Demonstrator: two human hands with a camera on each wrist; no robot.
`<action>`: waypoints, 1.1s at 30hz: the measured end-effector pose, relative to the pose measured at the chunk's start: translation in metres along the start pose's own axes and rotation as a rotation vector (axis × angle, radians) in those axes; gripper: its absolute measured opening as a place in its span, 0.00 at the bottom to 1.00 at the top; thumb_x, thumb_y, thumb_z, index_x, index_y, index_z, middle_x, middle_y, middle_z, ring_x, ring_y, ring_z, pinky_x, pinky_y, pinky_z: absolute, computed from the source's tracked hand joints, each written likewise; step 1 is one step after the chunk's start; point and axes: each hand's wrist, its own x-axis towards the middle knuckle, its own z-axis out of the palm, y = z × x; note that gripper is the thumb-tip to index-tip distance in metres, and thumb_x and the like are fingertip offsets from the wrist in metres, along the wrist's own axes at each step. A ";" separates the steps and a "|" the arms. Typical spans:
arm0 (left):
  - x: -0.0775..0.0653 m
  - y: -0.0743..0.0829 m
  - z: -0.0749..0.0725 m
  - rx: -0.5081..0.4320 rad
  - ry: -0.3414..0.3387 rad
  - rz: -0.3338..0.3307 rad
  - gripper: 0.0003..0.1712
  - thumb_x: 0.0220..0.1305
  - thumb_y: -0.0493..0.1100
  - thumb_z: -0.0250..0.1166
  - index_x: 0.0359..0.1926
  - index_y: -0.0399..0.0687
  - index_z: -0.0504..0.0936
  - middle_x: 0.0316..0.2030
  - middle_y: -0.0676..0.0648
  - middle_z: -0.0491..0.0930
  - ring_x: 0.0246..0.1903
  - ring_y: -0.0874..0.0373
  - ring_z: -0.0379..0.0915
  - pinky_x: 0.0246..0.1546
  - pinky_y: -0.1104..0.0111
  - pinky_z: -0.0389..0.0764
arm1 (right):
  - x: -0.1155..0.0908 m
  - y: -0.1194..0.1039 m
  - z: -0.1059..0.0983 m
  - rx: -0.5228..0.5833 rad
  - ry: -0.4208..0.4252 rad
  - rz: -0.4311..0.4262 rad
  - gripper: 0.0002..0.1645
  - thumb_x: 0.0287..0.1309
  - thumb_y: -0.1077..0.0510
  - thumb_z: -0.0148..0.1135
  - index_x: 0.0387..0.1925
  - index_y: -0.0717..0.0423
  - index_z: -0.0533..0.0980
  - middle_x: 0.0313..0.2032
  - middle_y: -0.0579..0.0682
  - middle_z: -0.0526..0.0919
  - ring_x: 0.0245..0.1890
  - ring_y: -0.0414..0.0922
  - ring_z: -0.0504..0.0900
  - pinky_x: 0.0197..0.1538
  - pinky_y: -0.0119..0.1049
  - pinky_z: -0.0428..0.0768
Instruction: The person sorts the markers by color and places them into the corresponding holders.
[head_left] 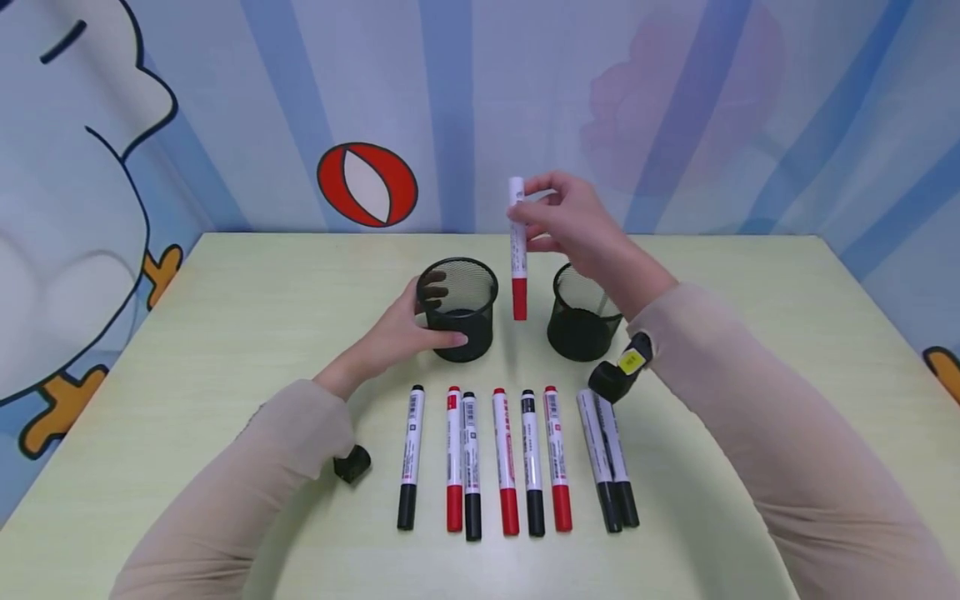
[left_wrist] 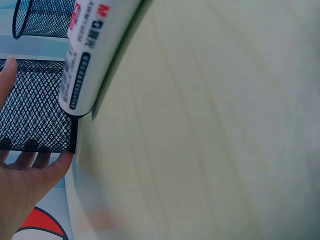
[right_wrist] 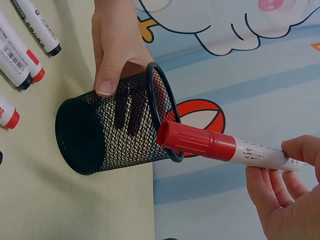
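Note:
My left hand (head_left: pixel 393 337) grips a black mesh pen cup (head_left: pixel 480 325) from its left side, thumb across the front and fingers behind the mesh. The cup is upright on the table. Between thumb and fingertips, my right hand (head_left: pixel 576 223) pinches a white marker with a red cap (head_left: pixel 519 287). It points cap-down in the air, just right of the gripped cup. In the right wrist view the red cap (right_wrist: pixel 197 140) overlaps the cup's rim (right_wrist: pixel 152 100). A second mesh cup (head_left: pixel 577 333) stands to the right, partly hidden by my right wrist.
A row of markers lies nearer me, some black-capped like the leftmost marker (head_left: pixel 410 458), others red-capped like the middle marker (head_left: pixel 506 462). Two black-capped markers (head_left: pixel 600 462) lie side by side at the right. A patterned backdrop (head_left: pixel 480 117) rises behind the table's far edge.

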 end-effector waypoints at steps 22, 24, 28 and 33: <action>0.003 -0.003 0.003 -0.011 -0.013 0.000 0.51 0.51 0.46 0.72 0.69 0.56 0.50 0.66 0.47 0.57 0.64 0.51 0.52 0.58 0.49 0.64 | 0.024 0.001 0.022 0.052 0.117 0.030 0.19 0.58 0.63 0.60 0.50 0.57 0.67 0.39 0.54 0.72 0.26 0.45 0.77 0.38 0.37 0.82; 0.004 -0.003 0.003 -0.018 -0.015 0.007 0.50 0.51 0.45 0.71 0.69 0.56 0.50 0.66 0.46 0.57 0.64 0.51 0.52 0.58 0.49 0.65 | 0.025 0.001 0.023 0.063 0.121 0.023 0.19 0.58 0.63 0.60 0.50 0.57 0.67 0.39 0.54 0.72 0.26 0.46 0.76 0.38 0.38 0.82; 0.004 -0.003 0.001 -0.024 -0.015 0.010 0.49 0.52 0.43 0.71 0.69 0.55 0.50 0.66 0.46 0.57 0.64 0.51 0.52 0.58 0.50 0.66 | 0.028 0.004 0.029 0.076 0.110 -0.002 0.20 0.58 0.63 0.60 0.51 0.58 0.67 0.38 0.54 0.72 0.26 0.46 0.76 0.39 0.39 0.82; 0.004 -0.002 0.000 -0.016 -0.010 -0.002 0.50 0.52 0.43 0.71 0.69 0.56 0.49 0.66 0.48 0.58 0.64 0.51 0.51 0.58 0.50 0.66 | 0.030 0.011 0.037 0.073 0.090 -0.046 0.19 0.57 0.64 0.60 0.50 0.60 0.67 0.36 0.55 0.73 0.25 0.46 0.76 0.38 0.39 0.82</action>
